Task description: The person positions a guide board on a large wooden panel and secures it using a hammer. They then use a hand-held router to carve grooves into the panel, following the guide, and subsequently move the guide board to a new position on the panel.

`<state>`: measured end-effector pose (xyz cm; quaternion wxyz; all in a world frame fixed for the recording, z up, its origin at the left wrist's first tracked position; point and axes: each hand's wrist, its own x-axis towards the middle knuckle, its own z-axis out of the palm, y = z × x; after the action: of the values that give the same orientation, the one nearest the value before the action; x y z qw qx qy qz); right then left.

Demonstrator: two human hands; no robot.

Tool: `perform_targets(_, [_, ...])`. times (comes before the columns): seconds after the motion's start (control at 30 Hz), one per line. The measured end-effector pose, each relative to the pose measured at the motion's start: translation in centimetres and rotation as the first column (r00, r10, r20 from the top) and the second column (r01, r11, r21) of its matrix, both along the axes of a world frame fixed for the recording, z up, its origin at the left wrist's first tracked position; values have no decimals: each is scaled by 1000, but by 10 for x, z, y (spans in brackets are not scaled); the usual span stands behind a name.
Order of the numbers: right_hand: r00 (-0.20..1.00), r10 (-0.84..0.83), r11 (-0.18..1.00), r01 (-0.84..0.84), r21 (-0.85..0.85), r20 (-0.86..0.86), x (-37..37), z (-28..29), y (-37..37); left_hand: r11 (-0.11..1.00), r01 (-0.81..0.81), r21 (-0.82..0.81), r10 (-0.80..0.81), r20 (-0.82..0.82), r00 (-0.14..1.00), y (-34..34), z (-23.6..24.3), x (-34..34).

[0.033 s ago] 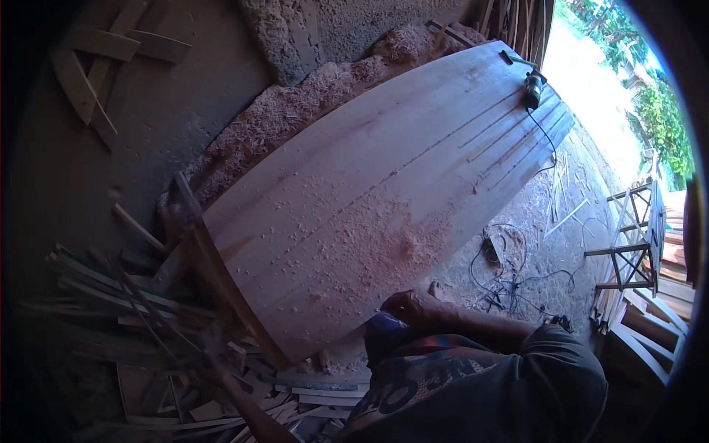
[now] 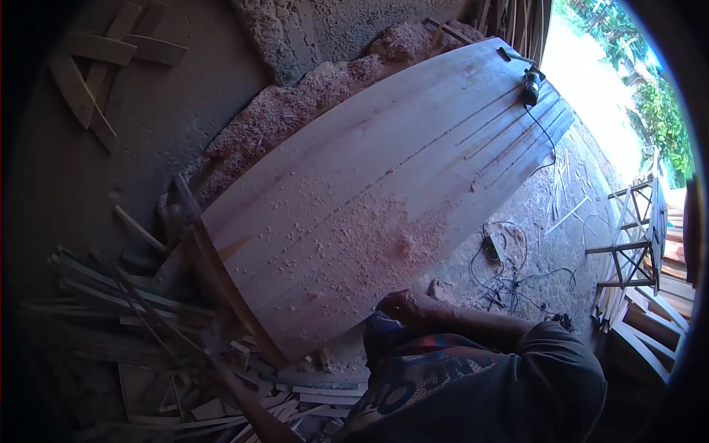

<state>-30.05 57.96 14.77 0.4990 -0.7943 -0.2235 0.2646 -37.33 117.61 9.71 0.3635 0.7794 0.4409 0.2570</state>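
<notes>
A long, pale wooden panel (image 2: 295,177) lies slantwise in front of me, with shavings (image 2: 369,244) strewn over its near half. My right hand (image 2: 396,303) is bent at the wrist beside the panel's near edge, close to my body. Its fingers look curled, and whatever is under them is hidden by a blue patch of cloth (image 2: 380,328). At the lower left my left hand (image 2: 214,351) is dark and smeared, so its fingers cannot be made out. Near it is the end of a thin wooden strip (image 2: 151,314).
A corded power tool (image 2: 532,85) rests on the panel's far right end. Cables and a power block (image 2: 492,249) lie on the floor to the right. Scrap strips (image 2: 140,295) pile up at the left, and a metal frame (image 2: 631,251) stands at the far right.
</notes>
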Motion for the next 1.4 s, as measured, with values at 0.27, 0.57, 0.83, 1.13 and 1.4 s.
perform_targets(0.27, [972, 111, 924, -23, 382, -209, -23, 1, 8, 969, 179, -173, -197, -91, 976, -350, 92, 23])
perform_targets(0.57, [871, 55, 913, 154, 378, -488, -75, -51, -158, 637, 401, -658, -473, 77, 878, -552, 24, 17])
perform_targets(0.83, [528, -50, 844, 476, 246, -848, -118, -96, -215, 655, 583, -481, -687, -59, 724, -594, 35, -13])
perform_targets(1.13, [397, -70, 832, 529, 166, -915, -125, -58, -236, 587, 721, 369, -672, -275, 688, -552, 70, 0])
perform_targets(1.4, [468, -224, 893, 450, 13, -855, -136, -52, -252, 441, 827, 349, -689, -460, 561, -542, 28, -10])
